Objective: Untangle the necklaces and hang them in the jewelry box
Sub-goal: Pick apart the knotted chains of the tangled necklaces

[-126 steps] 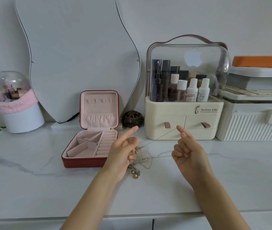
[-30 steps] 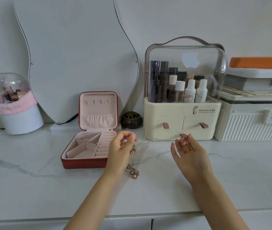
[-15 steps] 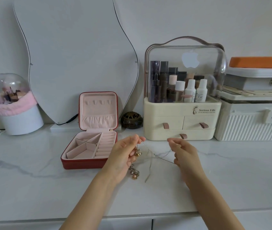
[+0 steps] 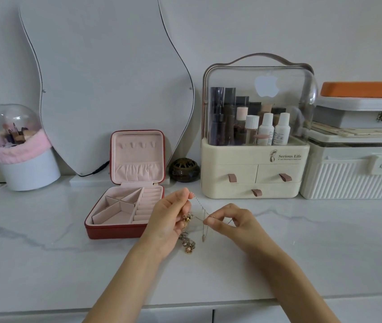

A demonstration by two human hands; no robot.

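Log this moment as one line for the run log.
phase: untangling | left hand: pinches thin chain | right hand: pinches same chain | beaded necklace: on counter | jewelry box: open, hooks bare

Above the white marble counter (image 4: 45, 241), near its middle, the left hand (image 4: 170, 220) and right hand (image 4: 229, 223) each pinch a thin tangled necklace chain (image 4: 200, 207), just right of the open red jewelry box (image 4: 124, 210), with beaded necklaces (image 4: 188, 244) lying beneath.

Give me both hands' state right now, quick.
Left hand: pinching the thin chain at its upper end.
Right hand: pinching the same chain lower down, fingers curled.
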